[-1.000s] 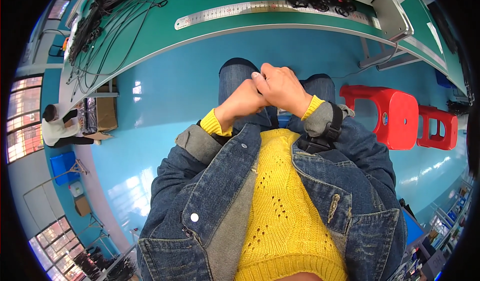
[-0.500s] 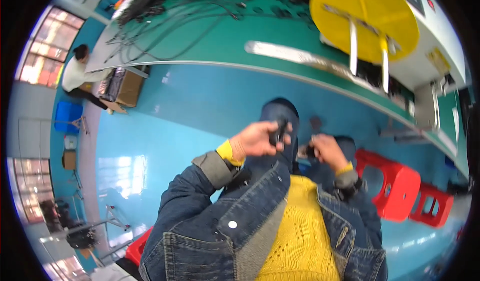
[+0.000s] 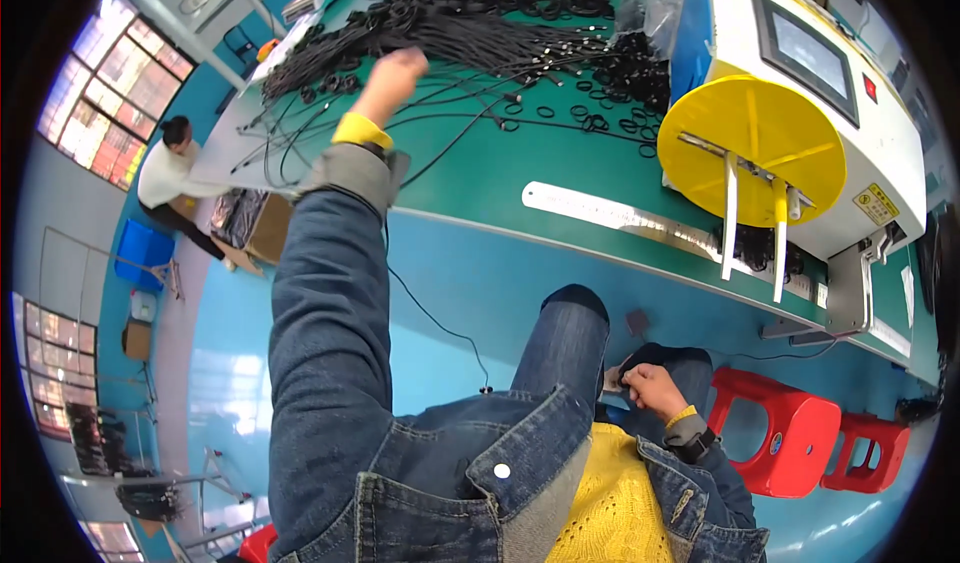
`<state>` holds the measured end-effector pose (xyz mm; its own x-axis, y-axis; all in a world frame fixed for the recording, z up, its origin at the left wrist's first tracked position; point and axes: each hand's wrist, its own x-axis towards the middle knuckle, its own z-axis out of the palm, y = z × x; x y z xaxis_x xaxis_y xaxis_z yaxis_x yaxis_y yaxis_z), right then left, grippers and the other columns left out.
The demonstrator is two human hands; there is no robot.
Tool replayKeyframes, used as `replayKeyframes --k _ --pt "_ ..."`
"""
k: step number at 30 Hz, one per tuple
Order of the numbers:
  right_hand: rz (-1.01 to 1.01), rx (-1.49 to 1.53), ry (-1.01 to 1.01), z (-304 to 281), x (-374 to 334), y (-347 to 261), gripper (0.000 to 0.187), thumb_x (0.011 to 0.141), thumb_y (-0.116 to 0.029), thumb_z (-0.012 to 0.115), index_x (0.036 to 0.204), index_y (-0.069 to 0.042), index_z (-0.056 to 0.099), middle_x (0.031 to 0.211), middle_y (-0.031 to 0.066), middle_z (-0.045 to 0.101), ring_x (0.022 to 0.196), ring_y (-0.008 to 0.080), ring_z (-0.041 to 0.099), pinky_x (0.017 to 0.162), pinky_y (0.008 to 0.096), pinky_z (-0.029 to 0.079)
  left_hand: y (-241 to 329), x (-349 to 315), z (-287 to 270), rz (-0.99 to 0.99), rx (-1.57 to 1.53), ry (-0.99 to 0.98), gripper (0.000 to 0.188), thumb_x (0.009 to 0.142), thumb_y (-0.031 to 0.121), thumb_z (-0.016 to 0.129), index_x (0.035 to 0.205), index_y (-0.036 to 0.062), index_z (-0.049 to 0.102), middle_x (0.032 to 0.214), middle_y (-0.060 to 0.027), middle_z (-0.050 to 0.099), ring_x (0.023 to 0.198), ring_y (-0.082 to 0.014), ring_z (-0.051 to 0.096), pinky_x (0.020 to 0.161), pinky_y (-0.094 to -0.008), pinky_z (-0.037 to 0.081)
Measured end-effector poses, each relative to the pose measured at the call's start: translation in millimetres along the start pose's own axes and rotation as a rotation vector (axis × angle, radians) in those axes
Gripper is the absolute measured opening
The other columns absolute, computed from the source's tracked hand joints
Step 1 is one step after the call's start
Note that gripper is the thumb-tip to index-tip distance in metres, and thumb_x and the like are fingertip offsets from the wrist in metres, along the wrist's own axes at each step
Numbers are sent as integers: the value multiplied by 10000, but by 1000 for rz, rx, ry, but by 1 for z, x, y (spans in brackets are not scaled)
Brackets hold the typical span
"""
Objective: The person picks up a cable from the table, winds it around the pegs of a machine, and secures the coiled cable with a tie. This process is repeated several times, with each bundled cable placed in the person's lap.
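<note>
My left hand (image 3: 392, 81) reaches over the green table (image 3: 470, 193), at the near side of a heap of black cables (image 3: 470, 43). Its fingers are curled in, and whatever they hold is hidden. Loose black cables run across the tabletop around that wrist. One thin black cable (image 3: 440, 325) hangs below the table edge beside my left sleeve, a small plug at its lower end. My right hand (image 3: 655, 391) stays low over my right thigh, fingers closed around a small dark thing (image 3: 627, 369) too covered to name.
A white machine (image 3: 810, 53) with a screen and a yellow disc (image 3: 750, 148) stands at the table's right. A steel ruler (image 3: 610, 213) lies along the front edge. Small black rings (image 3: 590, 118) lie scattered. Red stools (image 3: 790, 433) stand at right; another person (image 3: 170, 173) sits far left.
My left hand has gone from above my lap, where it held something black, up and forward to the cables. My right hand stays near the thigh. The view has tilted toward the table.
</note>
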<state>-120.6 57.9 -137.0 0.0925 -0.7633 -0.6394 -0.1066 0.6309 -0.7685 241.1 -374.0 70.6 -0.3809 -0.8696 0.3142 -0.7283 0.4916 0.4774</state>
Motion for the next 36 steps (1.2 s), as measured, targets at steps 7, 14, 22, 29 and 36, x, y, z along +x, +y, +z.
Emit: replayKeyframes --k 7,14,22,29,36 --pt "26 -22 79 -10 -2 8 202 813 -195 531 754 -9 581 567 24 525 452 86 463 425 226 376 15 -9 130 -209 230 47 192 740 230 619 737 38 622 785 -170 627 799 -333 595 717 -401 472" --pt "-8 -1 118 -15 -8 8 200 805 -190 540 761 0 585 562 27 529 452 90 467 425 230 376 28 2 94 -274 -122 296 176 782 205 602 748 33 616 741 -113 643 719 -252 619 657 -346 475" --pt "-123 -16 89 -13 -19 9 202 807 -169 549 726 14 574 595 35 554 475 95 488 451 246 395 98 -53 26 -456 -801 -144 203 830 214 591 839 19 645 688 -3 598 632 -81 534 556 -218 425" --pt "-885 -264 713 -20 -80 -67 150 819 -82 562 925 18 597 671 58 529 599 114 494 522 220 389 227 -155 31 213 -513 85 119 853 76 553 882 -12 628 648 28 496 580 -57 421 513 -186 330" --pt "-1467 -708 1128 -39 -148 -156 340 691 18 673 1024 -2 601 793 87 531 643 202 510 566 263 435 309 -191 52 466 -407 -54 68 788 18 601 847 11 634 638 -51 533 554 -118 472 504 -229 365"
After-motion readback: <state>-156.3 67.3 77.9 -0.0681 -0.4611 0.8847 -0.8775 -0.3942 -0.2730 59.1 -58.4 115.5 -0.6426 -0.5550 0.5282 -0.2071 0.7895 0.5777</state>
